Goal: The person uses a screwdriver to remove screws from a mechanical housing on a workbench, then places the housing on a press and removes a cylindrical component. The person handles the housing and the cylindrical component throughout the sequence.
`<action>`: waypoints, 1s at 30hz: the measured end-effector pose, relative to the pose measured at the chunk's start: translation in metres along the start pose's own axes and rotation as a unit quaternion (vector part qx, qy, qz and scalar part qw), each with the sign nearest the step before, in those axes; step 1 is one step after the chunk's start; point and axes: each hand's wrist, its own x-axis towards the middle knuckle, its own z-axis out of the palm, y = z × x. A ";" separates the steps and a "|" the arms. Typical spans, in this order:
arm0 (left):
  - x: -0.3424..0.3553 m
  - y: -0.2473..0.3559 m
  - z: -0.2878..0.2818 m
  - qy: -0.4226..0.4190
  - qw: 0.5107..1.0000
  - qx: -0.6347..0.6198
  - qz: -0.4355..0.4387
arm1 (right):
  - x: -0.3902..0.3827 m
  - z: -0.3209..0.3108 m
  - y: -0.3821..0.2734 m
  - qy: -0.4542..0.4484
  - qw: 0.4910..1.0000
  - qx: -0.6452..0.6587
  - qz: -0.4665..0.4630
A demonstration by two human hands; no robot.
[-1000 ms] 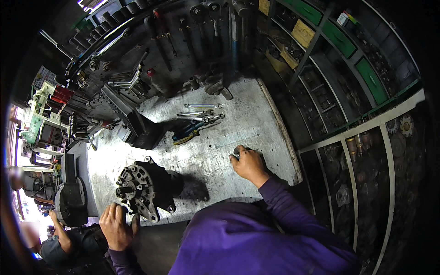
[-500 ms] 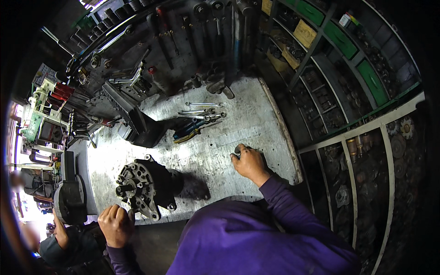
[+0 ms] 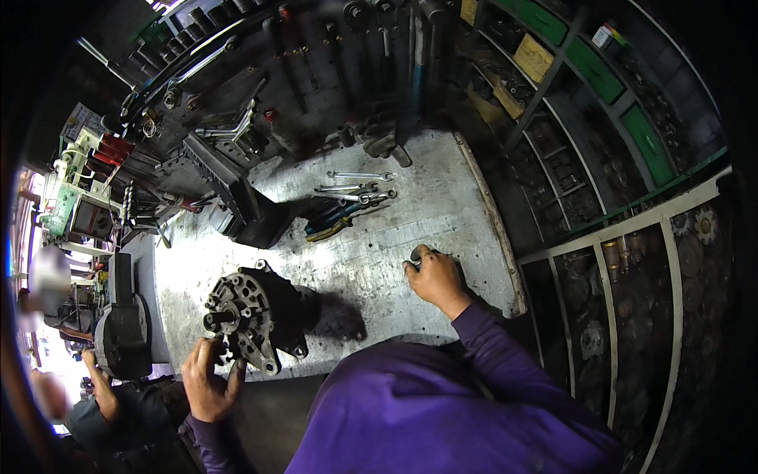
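Here, on the metal tabletop point(image 3: 442, 213): an alternator point(image 3: 257, 316) at the near left edge, left hand point(image 3: 209, 383) just at its near side, fingers spread and touching its lower rim. To the right, near the near edge, right hand point(image 3: 436, 278) curled shut around a small round metal part point(image 3: 416, 254). Farther back, wrenches point(image 3: 355, 188) and blue-handled pliers point(image 3: 335, 221). Shelves point(image 3: 584, 118) at far right, holding dark parts too blurred to tell.

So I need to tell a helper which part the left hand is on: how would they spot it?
On the grey metal workbench, look at the near left edge. The alternator lies there, dark, round and finned, its pulley shaft facing left, with the left hand at its rim; the spanners farther back are slim and shiny.
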 end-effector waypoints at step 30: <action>-0.018 -0.008 0.064 0.213 0.961 -0.169 0.048 | -0.064 -0.086 -0.190 -0.126 0.920 0.215 -0.301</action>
